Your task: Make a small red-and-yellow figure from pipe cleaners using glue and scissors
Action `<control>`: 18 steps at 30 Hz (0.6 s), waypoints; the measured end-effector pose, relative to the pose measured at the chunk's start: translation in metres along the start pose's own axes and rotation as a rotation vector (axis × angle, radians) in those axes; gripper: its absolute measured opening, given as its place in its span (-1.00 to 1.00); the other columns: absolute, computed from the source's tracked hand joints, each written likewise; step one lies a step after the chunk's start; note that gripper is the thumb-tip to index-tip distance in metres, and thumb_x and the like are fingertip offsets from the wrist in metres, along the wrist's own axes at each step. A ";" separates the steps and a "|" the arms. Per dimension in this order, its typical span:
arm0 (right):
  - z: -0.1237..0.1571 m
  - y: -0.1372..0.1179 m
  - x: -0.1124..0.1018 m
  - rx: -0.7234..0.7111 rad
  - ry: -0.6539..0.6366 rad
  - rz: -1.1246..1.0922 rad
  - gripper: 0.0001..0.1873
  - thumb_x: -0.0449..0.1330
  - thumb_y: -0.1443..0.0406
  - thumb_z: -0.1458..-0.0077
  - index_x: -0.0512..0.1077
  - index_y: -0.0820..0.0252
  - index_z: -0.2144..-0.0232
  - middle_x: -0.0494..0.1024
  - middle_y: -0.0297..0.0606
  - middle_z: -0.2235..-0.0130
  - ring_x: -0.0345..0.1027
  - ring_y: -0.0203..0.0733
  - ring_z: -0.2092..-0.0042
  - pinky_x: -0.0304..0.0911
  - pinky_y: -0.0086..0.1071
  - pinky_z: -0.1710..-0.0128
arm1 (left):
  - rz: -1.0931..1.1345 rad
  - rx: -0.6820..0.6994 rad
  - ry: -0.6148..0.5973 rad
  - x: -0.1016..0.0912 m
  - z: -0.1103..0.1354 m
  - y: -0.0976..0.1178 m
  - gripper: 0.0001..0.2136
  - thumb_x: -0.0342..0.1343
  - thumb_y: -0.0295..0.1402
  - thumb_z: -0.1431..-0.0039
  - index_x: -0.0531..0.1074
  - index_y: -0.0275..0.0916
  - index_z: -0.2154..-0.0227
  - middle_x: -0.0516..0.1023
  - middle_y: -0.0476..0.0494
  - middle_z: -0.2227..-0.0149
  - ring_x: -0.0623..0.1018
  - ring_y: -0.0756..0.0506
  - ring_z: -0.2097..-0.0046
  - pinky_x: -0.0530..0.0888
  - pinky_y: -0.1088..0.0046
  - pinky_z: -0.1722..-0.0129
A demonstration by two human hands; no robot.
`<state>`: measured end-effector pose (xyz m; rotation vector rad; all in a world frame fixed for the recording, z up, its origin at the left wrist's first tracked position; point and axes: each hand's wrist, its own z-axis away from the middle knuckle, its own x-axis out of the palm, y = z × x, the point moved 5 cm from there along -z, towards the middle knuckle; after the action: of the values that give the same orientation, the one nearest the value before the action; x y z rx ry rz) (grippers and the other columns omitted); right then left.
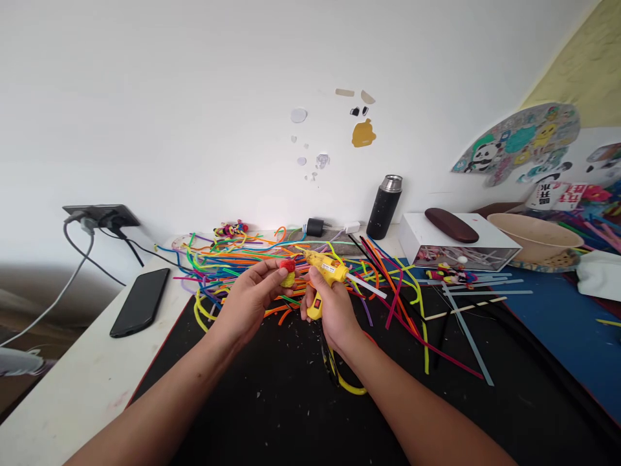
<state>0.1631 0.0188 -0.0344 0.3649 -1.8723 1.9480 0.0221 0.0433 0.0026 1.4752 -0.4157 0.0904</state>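
Note:
My right hand (331,304) is closed round a yellow glue gun (326,272), whose nozzle points left toward a small red and yellow pipe-cleaner piece (288,272). A white glue stick (366,286) juts from the gun's back. My left hand (250,294) pinches that small piece between thumb and fingertips, just left of the nozzle. Both hands hover over a black mat (272,395). Behind them lies a tangle of colourful pipe cleaners (228,259).
A black phone (140,301) lies on the white desk at left, below a wall socket with cables (99,217). A black flask (384,206), a white box (456,243) with a dark case on it, a beige bowl (536,236) and a blue mat (567,317) lie right.

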 end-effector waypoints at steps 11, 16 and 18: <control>0.000 0.006 0.001 0.011 -0.049 0.020 -0.49 0.35 -0.14 -0.12 0.43 0.18 0.35 0.34 -0.51 0.67 0.29 -0.32 0.69 0.13 -0.49 0.70 | -0.021 -0.022 -0.054 0.004 0.001 -0.003 -0.70 0.51 -0.21 0.00 0.63 -0.25 0.27 0.64 -0.06 0.22 0.62 -0.02 0.30 0.63 0.48 0.28; 0.001 0.006 0.002 0.003 -0.050 0.027 -0.49 0.38 -0.13 -0.08 0.43 0.18 0.39 0.34 -0.50 0.67 0.29 -0.32 0.69 0.14 -0.49 0.70 | -0.055 -0.019 -0.065 0.005 0.003 -0.001 -0.69 0.52 -0.20 0.01 0.64 -0.27 0.27 0.63 -0.08 0.23 0.62 -0.03 0.30 0.64 0.48 0.28; 0.001 0.006 0.002 0.004 -0.050 0.027 -0.48 0.39 -0.13 -0.06 0.42 0.18 0.41 0.35 -0.50 0.67 0.29 -0.32 0.69 0.14 -0.49 0.70 | -0.058 -0.028 -0.071 0.004 0.002 -0.002 -0.68 0.51 -0.20 0.00 0.64 -0.27 0.25 0.63 -0.09 0.23 0.63 -0.03 0.31 0.64 0.47 0.27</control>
<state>0.1586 0.0179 -0.0387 0.3949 -1.9143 1.9785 0.0262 0.0399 0.0025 1.4645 -0.4300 -0.0142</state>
